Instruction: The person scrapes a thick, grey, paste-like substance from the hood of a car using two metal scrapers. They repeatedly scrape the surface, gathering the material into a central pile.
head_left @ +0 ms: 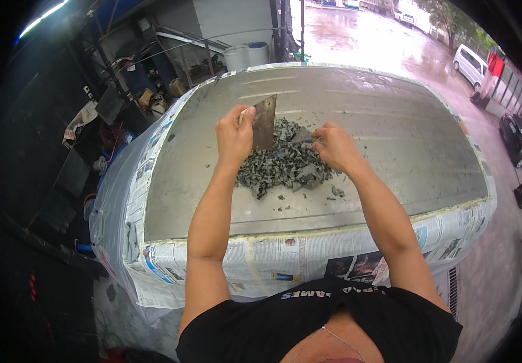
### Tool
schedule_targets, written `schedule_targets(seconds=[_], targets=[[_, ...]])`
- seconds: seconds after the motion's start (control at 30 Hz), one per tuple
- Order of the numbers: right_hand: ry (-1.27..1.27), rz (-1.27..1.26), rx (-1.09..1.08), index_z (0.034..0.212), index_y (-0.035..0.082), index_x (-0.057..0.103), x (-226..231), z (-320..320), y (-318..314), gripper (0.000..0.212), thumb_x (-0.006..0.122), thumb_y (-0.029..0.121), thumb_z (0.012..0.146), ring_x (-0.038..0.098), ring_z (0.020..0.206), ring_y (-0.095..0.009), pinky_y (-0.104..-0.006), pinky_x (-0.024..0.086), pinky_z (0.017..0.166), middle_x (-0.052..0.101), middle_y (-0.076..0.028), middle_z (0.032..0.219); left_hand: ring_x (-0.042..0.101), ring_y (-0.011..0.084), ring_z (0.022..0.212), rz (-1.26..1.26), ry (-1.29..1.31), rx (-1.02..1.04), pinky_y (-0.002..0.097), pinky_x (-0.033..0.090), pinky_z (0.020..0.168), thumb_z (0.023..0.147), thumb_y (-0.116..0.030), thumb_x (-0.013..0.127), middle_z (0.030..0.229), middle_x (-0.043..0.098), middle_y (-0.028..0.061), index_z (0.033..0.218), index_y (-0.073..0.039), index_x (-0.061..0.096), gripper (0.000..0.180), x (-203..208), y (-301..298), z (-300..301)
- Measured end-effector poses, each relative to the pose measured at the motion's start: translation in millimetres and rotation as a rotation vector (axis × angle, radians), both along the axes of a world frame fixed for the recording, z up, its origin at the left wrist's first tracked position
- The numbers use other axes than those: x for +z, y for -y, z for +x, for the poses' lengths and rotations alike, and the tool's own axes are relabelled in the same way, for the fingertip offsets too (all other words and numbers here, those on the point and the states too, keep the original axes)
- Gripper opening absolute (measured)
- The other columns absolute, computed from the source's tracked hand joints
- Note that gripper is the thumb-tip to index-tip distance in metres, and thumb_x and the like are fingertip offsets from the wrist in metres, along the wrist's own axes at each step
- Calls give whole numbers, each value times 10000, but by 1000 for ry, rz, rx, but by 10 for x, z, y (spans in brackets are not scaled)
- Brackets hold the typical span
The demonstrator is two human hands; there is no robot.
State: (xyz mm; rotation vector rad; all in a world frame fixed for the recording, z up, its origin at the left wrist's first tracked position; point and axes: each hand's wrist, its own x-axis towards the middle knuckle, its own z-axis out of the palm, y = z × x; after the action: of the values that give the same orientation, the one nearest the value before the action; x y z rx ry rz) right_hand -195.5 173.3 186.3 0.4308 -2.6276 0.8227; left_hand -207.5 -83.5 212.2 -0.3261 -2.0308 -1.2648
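Note:
My left hand [235,139] is closed around the handle of a broad flat scraper [264,124], its blade upright at the left edge of a heap of dark grey flakes [282,166]. At the heap's far right side, my right hand [336,147] has its fingers curled together beside a larger grey piece. What those fingers hold, if anything, I cannot make out. The heap lies on a bare, dull metal panel [406,163] that looks like a vehicle roof. Small loose crumbs are scattered around it.
Newspaper [212,272] taped along the panel's edges covers its border. Clear plastic sheeting [111,224] hangs down the left side. A grey rag [131,242] lies at the near left corner. Pale buckets [235,59] stand behind, and a white van [470,65] is parked outside on wet ground.

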Motion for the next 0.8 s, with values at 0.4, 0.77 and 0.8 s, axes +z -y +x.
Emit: schedule_targets(seconds=[0.4, 0.77, 0.8], targets=[[-53, 65, 92, 1120, 48, 735, -102, 50, -15, 251, 689, 151, 896, 665, 965, -364, -435, 522, 854, 665, -196, 1006, 446, 39, 628, 189, -19, 13, 251, 349, 553, 997, -289, 666, 672, 553, -44, 971, 15, 712, 309, 15, 11, 120], [-262, -389, 304, 1208, 38, 687, 255, 111, 89, 334, 722, 129, 888, 686, 930, -287, -357, 534, 807, 694, -172, 1058, 562, 80, 669, 646, 295, -336, 268, 454, 595, 1007, -209, 643, 797, 658, 18, 951, 3, 673, 222, -337, 96, -60], [-248, -402, 324, 1212, 38, 684, 207, 115, 91, 338, 721, 126, 888, 685, 930, -287, -356, 534, 810, 693, -170, 1056, 586, 90, 664, 708, 325, -404, 273, 476, 594, 1004, -204, 646, 812, 670, 25, 950, -7, 674, 206, -336, 35, -46]])
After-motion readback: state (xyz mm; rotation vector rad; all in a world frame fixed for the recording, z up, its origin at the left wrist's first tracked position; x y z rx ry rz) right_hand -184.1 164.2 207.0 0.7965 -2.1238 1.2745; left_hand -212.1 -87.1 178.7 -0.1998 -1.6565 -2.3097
